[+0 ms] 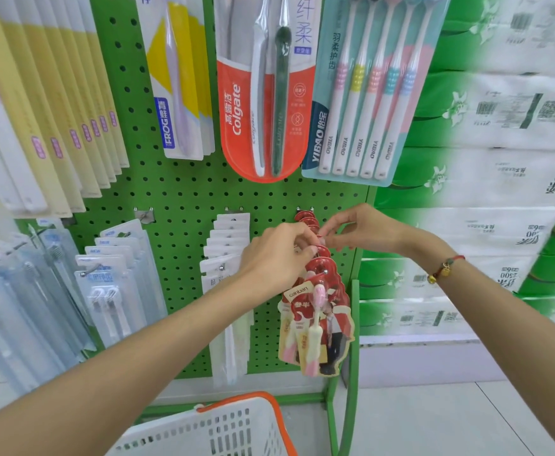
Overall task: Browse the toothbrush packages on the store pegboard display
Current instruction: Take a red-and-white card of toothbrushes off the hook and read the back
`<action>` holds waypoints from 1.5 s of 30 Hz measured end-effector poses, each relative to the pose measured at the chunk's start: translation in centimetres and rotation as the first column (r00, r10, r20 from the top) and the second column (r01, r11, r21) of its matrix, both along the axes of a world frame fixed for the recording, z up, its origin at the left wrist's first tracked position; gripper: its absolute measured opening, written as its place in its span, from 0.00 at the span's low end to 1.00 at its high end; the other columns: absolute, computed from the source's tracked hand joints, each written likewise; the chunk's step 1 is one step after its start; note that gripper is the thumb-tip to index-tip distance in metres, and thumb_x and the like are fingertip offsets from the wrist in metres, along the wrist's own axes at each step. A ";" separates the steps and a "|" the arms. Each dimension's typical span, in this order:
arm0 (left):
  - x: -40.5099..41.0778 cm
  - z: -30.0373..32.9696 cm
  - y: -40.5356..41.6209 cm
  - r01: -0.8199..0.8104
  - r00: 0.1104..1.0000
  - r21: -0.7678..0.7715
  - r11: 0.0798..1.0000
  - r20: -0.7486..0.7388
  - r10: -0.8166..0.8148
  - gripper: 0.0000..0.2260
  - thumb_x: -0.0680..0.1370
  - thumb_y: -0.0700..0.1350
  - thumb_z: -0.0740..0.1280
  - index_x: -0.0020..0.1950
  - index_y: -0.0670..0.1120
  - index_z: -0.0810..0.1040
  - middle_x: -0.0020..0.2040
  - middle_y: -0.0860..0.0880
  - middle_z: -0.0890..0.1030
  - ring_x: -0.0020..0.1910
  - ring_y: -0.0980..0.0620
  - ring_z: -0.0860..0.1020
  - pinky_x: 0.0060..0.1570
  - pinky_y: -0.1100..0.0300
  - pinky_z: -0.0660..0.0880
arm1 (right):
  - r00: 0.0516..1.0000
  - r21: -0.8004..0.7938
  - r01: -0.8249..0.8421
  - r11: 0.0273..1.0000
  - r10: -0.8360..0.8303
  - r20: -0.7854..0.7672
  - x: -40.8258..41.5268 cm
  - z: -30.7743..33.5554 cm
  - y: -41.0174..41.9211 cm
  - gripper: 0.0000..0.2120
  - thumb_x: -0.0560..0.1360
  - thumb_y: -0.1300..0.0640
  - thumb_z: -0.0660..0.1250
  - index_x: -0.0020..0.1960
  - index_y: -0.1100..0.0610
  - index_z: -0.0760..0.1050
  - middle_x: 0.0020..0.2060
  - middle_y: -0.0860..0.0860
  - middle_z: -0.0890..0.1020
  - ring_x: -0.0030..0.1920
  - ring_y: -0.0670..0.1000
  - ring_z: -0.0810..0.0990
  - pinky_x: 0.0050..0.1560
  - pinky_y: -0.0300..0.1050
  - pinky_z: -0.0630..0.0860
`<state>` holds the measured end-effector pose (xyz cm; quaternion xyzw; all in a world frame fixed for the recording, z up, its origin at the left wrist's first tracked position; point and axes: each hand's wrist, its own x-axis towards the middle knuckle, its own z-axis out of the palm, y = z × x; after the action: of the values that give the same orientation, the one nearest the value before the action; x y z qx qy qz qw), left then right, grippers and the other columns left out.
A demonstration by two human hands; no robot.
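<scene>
Closest to me, at the bottom of my view, sits one white shopping basket point(223, 429) with an orange handle, on the pale floor in front of the rack. Above it my two bare forearms reach forward to the green pegboard point(177, 195). My left hand point(274, 255) is curled at the tops of the red toothbrush packs point(315, 311), its fingers closed round the hanging tabs on the peg, though the fingertips themselves are hidden behind the cards. My right hand point(358, 230), with one red cord bracelet point(445, 268) on the wrist, comes in from the right and pinches narrowly at the same red tabs, thumb and forefinger almost meeting. The red packs hang in a row on the lower right peg; I count about six tabs, though the hands cover some, and the front card shows pink and cream brushes. Just left of them, on the next peg, hangs a row of white packs point(226, 255), about seven. Further left hang clear packs of brush heads point(111, 291), five or so, then more bluish packs too blurred to count. On the row above I see one red Colgate pack point(236, 126) holding two brushes, one teal pack point(365, 103) with five brushes, a short stack of blue-and-yellow packs point(177, 93), and a long fan of yellow-and-white packs point(55, 110). Far right, stacked bundles of green-and-white tissue point(486, 159) fill the shelves.
</scene>
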<state>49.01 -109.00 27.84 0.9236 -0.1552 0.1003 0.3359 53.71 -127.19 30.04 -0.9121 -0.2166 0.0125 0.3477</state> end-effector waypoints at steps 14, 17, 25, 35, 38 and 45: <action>-0.1 0.2 -0.3 -0.019 0.997 -0.060 0.998 -0.070 0.015 0.02 0.79 0.51 0.65 0.49 0.59 0.75 0.49 0.59 0.79 0.47 0.56 0.77 0.44 0.60 0.71 | 0.994 0.071 0.067 0.995 -0.073 0.082 -0.4 -1.8 -2.7 0.04 0.75 0.59 0.71 0.47 0.60 0.79 0.42 0.54 0.86 0.44 0.49 0.85 0.53 0.43 0.79; -0.4 0.3 -0.3 -0.015 0.996 -0.065 0.998 -0.091 0.009 0.05 0.81 0.49 0.63 0.54 0.57 0.77 0.54 0.58 0.79 0.47 0.56 0.77 0.43 0.60 0.71 | 0.977 0.023 0.159 0.987 -0.160 0.138 -1.4 -2.5 -3.1 0.03 0.76 0.57 0.70 0.45 0.55 0.77 0.41 0.53 0.86 0.44 0.51 0.85 0.55 0.53 0.80; -3.8 0.8 1.6 0.018 0.986 -0.274 0.962 -0.156 -0.062 0.18 0.82 0.36 0.55 0.71 0.47 0.67 0.68 0.52 0.73 0.52 0.59 0.72 0.45 0.64 0.69 | 0.693 0.098 0.449 0.888 -0.415 0.589 -6.5 -4.0 -1.5 0.08 0.79 0.54 0.66 0.54 0.55 0.80 0.42 0.50 0.84 0.42 0.51 0.81 0.40 0.45 0.75; -12.1 -2.1 6.4 0.138 0.988 -0.254 0.957 -0.027 -0.149 0.13 0.79 0.41 0.64 0.62 0.53 0.72 0.55 0.61 0.77 0.51 0.67 0.75 0.52 0.67 0.70 | 0.242 0.297 0.501 0.813 -0.461 0.854 -14.4 -5.7 1.1 0.07 0.80 0.58 0.64 0.52 0.59 0.79 0.42 0.51 0.83 0.44 0.56 0.74 0.56 0.45 0.62; -13.2 -3.8 7.1 0.140 0.982 -0.247 0.959 -0.093 -0.167 0.14 0.79 0.43 0.65 0.64 0.53 0.70 0.57 0.61 0.75 0.53 0.65 0.75 0.54 0.63 0.70 | 0.377 0.260 0.475 0.841 -0.461 0.804 -16.0 -5.6 3.1 0.06 0.80 0.57 0.63 0.53 0.57 0.78 0.43 0.48 0.82 0.42 0.51 0.75 0.54 0.39 0.60; -13.6 -8.4 9.4 0.100 0.920 -0.330 0.938 -0.330 -0.214 0.23 0.79 0.54 0.64 0.73 0.50 0.65 0.64 0.57 0.73 0.59 0.58 0.75 0.60 0.57 0.73 | 0.777 0.432 0.403 0.807 -0.551 0.304 -17.4 -6.7 8.0 0.03 0.79 0.57 0.66 0.51 0.51 0.78 0.40 0.45 0.81 0.37 0.35 0.78 0.40 0.32 0.76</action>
<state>35.37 -99.62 19.46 0.8470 -0.1479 -0.0755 0.5050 36.26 -119.21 23.34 -0.8430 -0.0419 -0.3093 0.4381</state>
